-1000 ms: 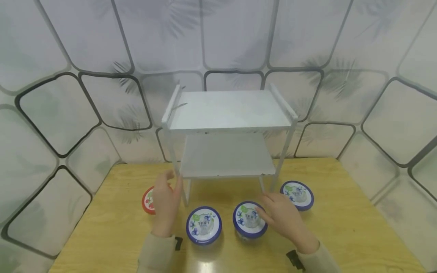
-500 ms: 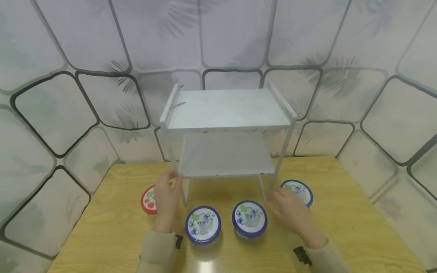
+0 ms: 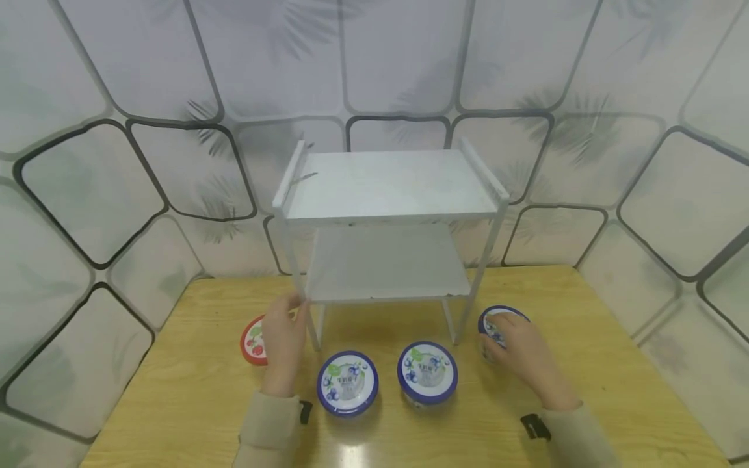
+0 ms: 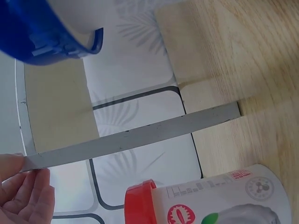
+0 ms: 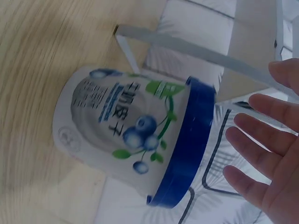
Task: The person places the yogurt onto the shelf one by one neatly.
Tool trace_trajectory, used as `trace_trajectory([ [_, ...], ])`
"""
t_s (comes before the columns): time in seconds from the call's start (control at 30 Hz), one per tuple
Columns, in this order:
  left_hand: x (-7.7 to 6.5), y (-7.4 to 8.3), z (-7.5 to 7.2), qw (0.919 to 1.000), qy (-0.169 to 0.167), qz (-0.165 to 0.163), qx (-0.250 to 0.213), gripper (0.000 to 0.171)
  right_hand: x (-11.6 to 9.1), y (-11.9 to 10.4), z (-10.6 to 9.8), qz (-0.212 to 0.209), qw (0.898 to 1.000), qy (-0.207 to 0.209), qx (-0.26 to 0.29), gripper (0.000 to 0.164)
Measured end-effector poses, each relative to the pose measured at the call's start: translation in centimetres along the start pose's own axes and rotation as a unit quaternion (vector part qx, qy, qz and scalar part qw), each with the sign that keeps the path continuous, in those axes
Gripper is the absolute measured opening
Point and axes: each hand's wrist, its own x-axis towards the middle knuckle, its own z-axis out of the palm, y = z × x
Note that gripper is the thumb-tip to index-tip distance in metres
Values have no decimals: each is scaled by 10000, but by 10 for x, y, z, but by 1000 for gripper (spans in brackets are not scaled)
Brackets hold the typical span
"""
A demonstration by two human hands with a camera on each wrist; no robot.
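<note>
Left hand point(image 3: 283, 341) pinches the white two-tier rack point(image 3: 389, 185) by its front left leg point(image 4: 135, 137). Right hand point(image 3: 519, 351) has fingers spread at the lid of the outer blueberry tub point(image 5: 133, 135); can't tell if it touches. Red-lidded tub point(image 3: 252, 342) is just outside the left hand, partly hidden by it. Second blueberry tub point(image 3: 348, 385) and third blueberry tub point(image 3: 428, 374) stand on the table point(image 3: 585, 338) between the hands.
</note>
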Motion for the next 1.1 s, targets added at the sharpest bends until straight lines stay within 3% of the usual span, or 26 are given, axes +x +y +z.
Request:
trace_trajectory([
  [0.17,0,2,-2,10000,-10,36,-9,15,-2,7,-3,469,9980,-423,9,37],
  [0.67,-1,-1,0,9994,60,317,153,15,-6,34,8,894,9903,-1059,-10,77],
  [0.9,-2,-2,0,9998,-39,150,121,15,-7,40,10,1185,9830,-1405,11,93],
  [1.1,-1,-1,-1,9998,-59,103,130,15,-7,42,11,1262,9803,-1520,39,96],
])
